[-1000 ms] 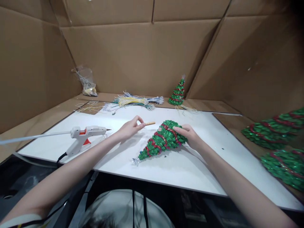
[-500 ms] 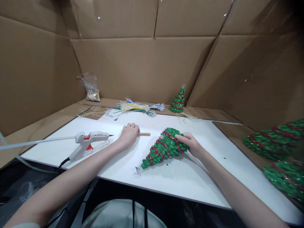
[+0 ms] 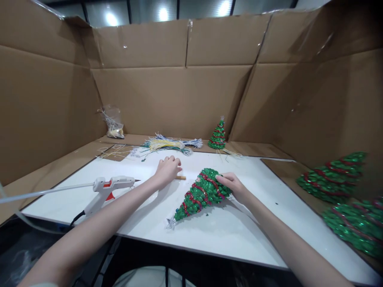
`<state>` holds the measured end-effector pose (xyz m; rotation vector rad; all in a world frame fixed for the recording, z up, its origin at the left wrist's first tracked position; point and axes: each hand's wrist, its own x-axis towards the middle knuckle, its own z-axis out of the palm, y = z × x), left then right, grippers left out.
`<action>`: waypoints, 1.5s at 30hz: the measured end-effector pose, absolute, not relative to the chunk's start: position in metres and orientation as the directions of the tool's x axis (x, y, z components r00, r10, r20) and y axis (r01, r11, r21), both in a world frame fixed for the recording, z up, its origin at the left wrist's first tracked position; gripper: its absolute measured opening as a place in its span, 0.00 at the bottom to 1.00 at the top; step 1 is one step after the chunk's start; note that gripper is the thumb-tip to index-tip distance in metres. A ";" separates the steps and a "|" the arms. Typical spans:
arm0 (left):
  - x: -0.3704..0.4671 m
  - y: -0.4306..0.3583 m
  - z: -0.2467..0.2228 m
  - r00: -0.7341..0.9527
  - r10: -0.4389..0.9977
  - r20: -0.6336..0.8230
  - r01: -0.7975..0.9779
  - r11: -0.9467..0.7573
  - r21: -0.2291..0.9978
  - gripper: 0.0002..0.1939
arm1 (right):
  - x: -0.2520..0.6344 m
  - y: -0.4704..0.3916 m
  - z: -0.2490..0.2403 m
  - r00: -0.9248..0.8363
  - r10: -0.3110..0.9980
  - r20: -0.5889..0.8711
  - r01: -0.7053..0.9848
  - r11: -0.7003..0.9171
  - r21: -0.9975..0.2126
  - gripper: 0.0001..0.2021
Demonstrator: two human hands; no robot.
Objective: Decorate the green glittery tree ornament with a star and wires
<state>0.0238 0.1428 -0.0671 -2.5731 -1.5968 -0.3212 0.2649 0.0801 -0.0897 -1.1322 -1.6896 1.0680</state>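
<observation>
A green tinsel tree point(image 3: 202, 195) with red garland and a silver star lies on its side, tip toward the lower left. My right hand point(image 3: 231, 186) is closed on its wide base end, thumb on top. My left hand point(image 3: 169, 170) is over the white board point(image 3: 149, 223), fingers bent and apart, just above and beside a short tan stick point(image 3: 180, 177); part of the stick is hidden behind it. Left of that hand, a white glue gun point(image 3: 109, 189) with a red trigger points right.
Bundles of coloured wires point(image 3: 170, 144) lie at the back, beside a small upright tree point(image 3: 218, 135). A plastic bag point(image 3: 113, 122) stands back left. Two more trees point(image 3: 332, 177) are at the right. Cardboard walls point(image 3: 167, 99) enclose the board.
The view has tilted upward, showing ceiling lights above the cardboard. My left hand has lifted off the stick and its fingers have loosened. My right hand still grips the tree.
</observation>
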 end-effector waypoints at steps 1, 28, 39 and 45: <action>0.030 0.148 -0.064 0.432 0.871 0.235 0.893 -0.449 0.023 0.15 | 0.265 0.080 -0.089 -0.259 0.950 0.175 0.256 0.242 -0.936 0.27; 0.059 0.247 -0.071 0.435 0.886 0.161 0.900 -0.435 -0.036 0.16 | 0.275 0.082 -0.076 -0.397 0.906 0.144 0.203 0.240 -0.949 0.25; 0.059 0.205 -0.065 0.444 0.870 0.214 0.880 -0.468 0.077 0.16 | 0.305 0.082 -0.070 -0.614 0.783 -0.097 0.227 0.058 -0.972 0.19; 0.047 0.119 -0.041 0.606 0.750 0.263 0.737 -0.655 0.170 0.12 | 0.314 0.080 -0.067 -0.656 0.740 -0.147 0.243 0.023 -0.970 0.17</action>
